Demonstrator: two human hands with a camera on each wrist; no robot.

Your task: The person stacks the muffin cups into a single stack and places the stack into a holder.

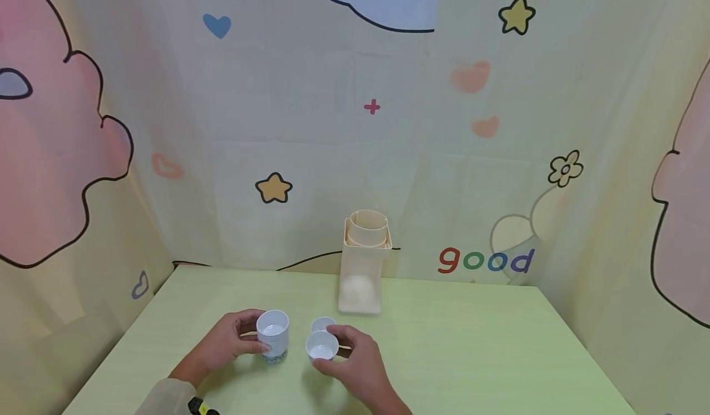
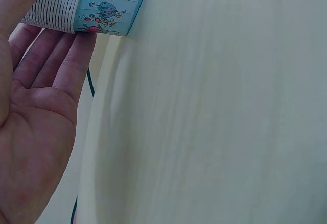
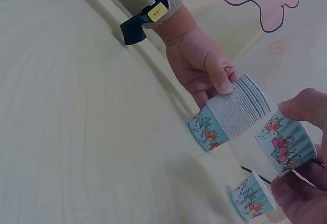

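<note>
My left hand grips a nested stack of paper cups between thumb and fingers, left of centre on the table. Many stacked rims and a blue bottom cup with printed pictures show in the left wrist view. With thumb and fingers at opposite sides, my right hand holds a single paper cup, patterned with flowers on light blue. Another such cup stands upright on the table just beyond the held one, partly covered by it in the head view.
At the back of the pale green table stands a cream cup dispenser with a round tube on top. A printed curtain hangs behind and along both sides. A dark band with a yellow label is on the left wrist.
</note>
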